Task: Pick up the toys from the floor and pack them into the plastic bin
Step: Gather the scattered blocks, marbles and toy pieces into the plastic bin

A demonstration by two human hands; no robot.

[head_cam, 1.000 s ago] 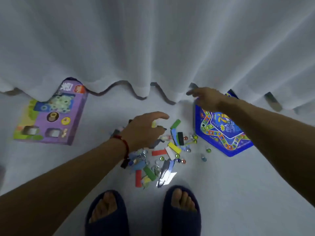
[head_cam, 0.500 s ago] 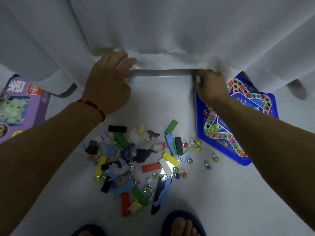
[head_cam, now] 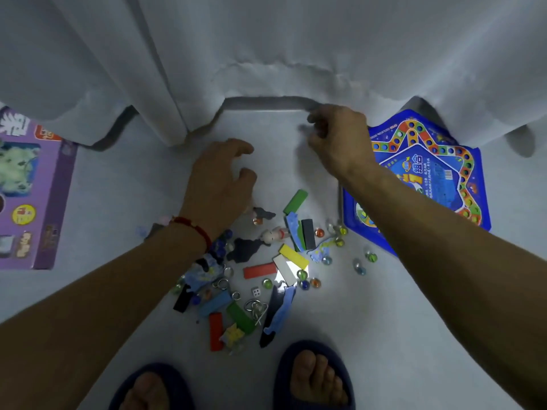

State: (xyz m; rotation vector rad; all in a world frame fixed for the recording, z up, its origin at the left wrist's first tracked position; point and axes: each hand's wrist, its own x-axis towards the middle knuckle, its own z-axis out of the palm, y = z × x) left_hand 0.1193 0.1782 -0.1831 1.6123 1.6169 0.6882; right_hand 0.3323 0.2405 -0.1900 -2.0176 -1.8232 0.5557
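A heap of small toys lies on the pale floor in front of my feet: a green block (head_cam: pixel 295 201), a yellow block (head_cam: pixel 294 256), a red block (head_cam: pixel 259 270), a white die (head_cam: pixel 255 291), a small figurine (head_cam: pixel 273 235), metal ring puzzles (head_cam: pixel 256 309) and several glass marbles (head_cam: pixel 319 232). My left hand (head_cam: pixel 219 184) hovers over the heap's far left edge, fingers curled apart and holding nothing. Farther back, my right hand (head_cam: pixel 337 140) is just below the curtain hem, fingers loosely spread and empty. No plastic bin is in view.
A white curtain (head_cam: pixel 266 54) hangs across the back, its hem bunched up off the floor. A blue board game (head_cam: pixel 414 173) lies at the right, partly under my right forearm. A purple toy box (head_cam: pixel 29 187) lies at the left. My slippered feet (head_cam: pixel 313 377) stand below the heap.
Both hands held the curtain hem half a second ago and have let go. The left hand has dropped back toward the toy heap; the right has drawn slightly away from the hem.
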